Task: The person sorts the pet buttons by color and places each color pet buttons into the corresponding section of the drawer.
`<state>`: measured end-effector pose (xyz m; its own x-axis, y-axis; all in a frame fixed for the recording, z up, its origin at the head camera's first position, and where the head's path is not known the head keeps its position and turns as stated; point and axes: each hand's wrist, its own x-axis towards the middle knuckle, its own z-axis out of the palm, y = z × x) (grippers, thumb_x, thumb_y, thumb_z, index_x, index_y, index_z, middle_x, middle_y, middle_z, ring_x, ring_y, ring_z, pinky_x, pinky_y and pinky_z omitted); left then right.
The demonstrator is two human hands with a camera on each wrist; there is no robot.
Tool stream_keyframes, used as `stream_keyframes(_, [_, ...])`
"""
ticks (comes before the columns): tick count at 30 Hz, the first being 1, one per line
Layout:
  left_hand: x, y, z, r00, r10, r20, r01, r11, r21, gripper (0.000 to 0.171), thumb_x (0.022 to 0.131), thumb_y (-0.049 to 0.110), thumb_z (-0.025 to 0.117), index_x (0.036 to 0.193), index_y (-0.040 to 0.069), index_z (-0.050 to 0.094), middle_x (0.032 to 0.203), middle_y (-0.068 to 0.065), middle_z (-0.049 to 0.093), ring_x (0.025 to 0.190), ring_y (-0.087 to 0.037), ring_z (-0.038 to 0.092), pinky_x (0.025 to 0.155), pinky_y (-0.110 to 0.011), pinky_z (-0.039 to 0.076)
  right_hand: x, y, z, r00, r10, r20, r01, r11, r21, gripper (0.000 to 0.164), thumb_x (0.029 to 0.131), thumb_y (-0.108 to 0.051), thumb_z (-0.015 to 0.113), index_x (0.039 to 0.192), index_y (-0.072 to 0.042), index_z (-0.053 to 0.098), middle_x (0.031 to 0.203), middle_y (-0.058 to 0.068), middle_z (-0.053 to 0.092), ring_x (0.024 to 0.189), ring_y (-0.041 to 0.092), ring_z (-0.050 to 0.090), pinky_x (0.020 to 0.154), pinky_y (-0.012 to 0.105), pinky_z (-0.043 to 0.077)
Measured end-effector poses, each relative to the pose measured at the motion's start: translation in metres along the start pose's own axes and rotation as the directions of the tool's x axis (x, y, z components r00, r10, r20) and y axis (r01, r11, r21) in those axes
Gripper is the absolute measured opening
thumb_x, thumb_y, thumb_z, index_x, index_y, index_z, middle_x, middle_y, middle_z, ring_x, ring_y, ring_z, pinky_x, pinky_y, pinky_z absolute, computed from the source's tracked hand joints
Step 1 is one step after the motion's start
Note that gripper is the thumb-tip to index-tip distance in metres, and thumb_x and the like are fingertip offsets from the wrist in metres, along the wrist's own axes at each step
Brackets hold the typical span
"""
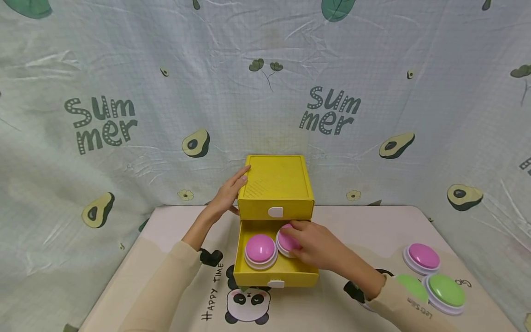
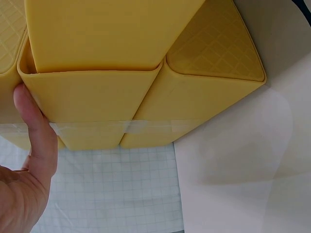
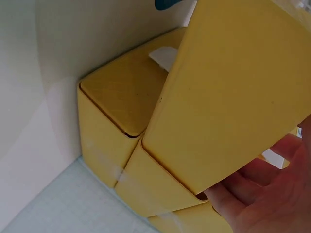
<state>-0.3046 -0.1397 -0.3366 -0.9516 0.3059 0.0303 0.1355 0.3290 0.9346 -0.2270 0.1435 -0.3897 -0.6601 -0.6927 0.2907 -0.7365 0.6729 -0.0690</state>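
Observation:
A small yellow drawer cabinet [image 1: 277,177] stands against the cloth backdrop, and one drawer [image 1: 249,278] below its top one is pulled out. Two pink dome push buttons with white rims sit inside: a left one [image 1: 260,249] and a right one [image 1: 285,243]. My right hand [image 1: 317,242] reaches over the drawer's right side and grips the right pink button; its fingers cover part of the dome. Against the cabinet's left side rests my left hand [image 1: 227,193], fingers extended along the top edge. The left wrist view shows its thumb [image 2: 39,131] on the yellow side wall.
On the table at right lie another pink button [image 1: 423,256], a green button [image 1: 446,290] and a second green one [image 1: 411,287] partly behind my right sleeve. Clear tape [image 2: 150,126] runs across the cabinet's stacked sections. The cloth backdrop [image 1: 224,101] rises directly behind.

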Motion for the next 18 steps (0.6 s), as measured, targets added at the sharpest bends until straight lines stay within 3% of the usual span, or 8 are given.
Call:
stream_keyframes(3, [0.003, -0.003, 0.0, 1.0, 0.002, -0.001, -0.002, 1.0, 0.001, 0.057, 0.113, 0.039, 0.034, 0.167, 0.026, 0.023, 0.159, -0.023, 0.041, 0.111, -0.042, 0.067, 0.065, -0.049, 0.064, 0.001, 0.001, 0.001, 1.0, -0.004, 0.006, 0.004, 1.0, -0.003, 0.043, 0.088, -0.024, 0.081, 0.128, -0.014, 0.069, 0.123, 0.006, 0.07, 0.099, 0.021, 0.067, 0.091, 0.039, 0.06])
stream_keyframes(9, [0.022, -0.029, -0.002, 1.0, 0.006, -0.01, -0.006, 1.0, -0.025, 0.056, 0.112, 0.047, 0.034, 0.166, 0.036, 0.022, 0.163, -0.019, 0.038, 0.113, -0.044, 0.065, 0.063, -0.051, 0.064, 0.002, 0.004, -0.002, 0.997, -0.004, 0.071, 0.002, 1.0, 0.019, 0.045, 0.088, -0.027, 0.082, 0.129, -0.017, 0.068, 0.125, 0.005, 0.069, 0.104, 0.02, 0.067, 0.095, 0.041, 0.059])
stream_keyframes(18, [0.023, -0.038, -0.001, 0.998, 0.04, -0.042, -0.041, 0.999, -0.002, 0.057, 0.109, 0.057, 0.036, 0.163, 0.044, 0.026, 0.159, -0.017, 0.043, 0.111, -0.042, 0.067, 0.06, -0.05, 0.064, 0.004, 0.002, -0.011, 0.988, 0.02, 0.152, -0.027, 0.999, 0.047, 0.044, 0.086, -0.027, 0.081, 0.128, -0.017, 0.071, 0.128, 0.01, 0.068, 0.107, 0.024, 0.067, 0.095, 0.043, 0.059])
